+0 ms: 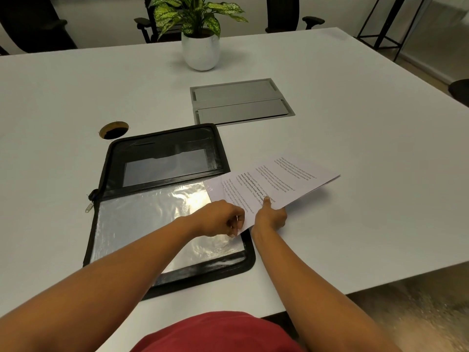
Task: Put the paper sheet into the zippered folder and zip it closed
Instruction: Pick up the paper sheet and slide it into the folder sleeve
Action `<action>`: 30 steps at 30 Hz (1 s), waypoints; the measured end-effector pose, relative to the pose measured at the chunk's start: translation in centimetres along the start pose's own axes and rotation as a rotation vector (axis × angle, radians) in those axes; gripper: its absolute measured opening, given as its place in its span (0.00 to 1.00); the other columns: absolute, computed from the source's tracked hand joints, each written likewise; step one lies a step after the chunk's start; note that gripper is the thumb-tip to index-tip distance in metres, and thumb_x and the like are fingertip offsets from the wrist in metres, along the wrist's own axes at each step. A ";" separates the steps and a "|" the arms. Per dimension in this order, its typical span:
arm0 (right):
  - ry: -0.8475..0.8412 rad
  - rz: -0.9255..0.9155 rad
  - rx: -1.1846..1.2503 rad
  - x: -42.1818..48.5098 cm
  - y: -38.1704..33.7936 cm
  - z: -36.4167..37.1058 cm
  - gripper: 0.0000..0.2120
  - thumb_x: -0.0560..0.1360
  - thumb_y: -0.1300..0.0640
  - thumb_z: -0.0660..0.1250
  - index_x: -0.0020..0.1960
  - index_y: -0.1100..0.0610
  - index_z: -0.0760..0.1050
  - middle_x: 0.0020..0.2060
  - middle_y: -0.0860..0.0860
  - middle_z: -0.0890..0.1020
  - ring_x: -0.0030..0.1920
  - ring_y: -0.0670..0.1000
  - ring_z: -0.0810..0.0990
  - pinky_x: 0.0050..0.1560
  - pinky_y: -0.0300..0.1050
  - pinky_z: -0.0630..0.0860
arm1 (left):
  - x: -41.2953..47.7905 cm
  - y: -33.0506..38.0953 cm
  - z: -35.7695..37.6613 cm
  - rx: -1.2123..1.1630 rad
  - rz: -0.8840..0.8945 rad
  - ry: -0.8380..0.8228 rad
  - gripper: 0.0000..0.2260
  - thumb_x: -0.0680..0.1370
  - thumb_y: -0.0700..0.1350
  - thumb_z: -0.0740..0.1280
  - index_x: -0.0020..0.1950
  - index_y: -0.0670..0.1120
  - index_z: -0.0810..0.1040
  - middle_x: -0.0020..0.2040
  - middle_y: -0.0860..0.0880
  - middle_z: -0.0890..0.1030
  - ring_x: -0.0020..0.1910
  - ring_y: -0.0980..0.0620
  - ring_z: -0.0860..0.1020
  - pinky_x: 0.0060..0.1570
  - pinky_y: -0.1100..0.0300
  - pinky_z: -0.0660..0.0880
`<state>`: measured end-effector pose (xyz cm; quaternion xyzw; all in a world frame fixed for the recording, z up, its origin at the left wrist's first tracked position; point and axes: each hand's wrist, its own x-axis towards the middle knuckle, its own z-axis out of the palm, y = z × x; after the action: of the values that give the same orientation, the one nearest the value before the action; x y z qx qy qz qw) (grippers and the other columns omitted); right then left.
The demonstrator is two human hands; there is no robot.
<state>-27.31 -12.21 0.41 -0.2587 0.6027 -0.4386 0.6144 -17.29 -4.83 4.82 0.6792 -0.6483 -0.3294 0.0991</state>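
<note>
A black zippered folder point(162, 148) lies open on the white table point(355, 123), its near half covered by clear plastic sleeves point(142, 219). The zipper pull point(88, 207) hangs at the folder's left edge. A printed paper sheet point(279, 184) is held tilted over the folder's right edge, most of it sticking out to the right. My right hand point(270, 215) pinches the sheet's near edge, thumb on top. My left hand point(220, 219) has its fingers curled at the sheet's near left corner, over the plastic sleeve; whether they pinch the sheet, the sleeve or both I cannot tell.
A grey cable hatch point(241, 101) is set into the table beyond the folder, and a round cable hole point(114, 130) lies to its left. A potted plant point(200, 47) stands at the far middle. Office chairs point(35, 24) line the far side. The table's near edge runs close to my body.
</note>
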 end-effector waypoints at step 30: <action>-0.303 0.015 -0.252 0.1 1.8 -3.1 0.17 0.77 0.59 0.61 0.65 0.57 0.68 0.61 0.57 0.77 0.56 0.58 0.78 0.53 0.58 0.78 | -0.1 -0.4 1.8 -0.150 -0.041 0.156 0.13 0.70 0.33 0.70 0.35 0.50 0.71 0.38 0.50 0.78 0.38 0.54 0.75 0.46 0.61 0.75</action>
<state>-29.87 -10.72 -1.61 -0.3921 0.5553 -0.3113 0.6641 -17.98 -4.15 3.28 0.7068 -0.5979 -0.3250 0.1933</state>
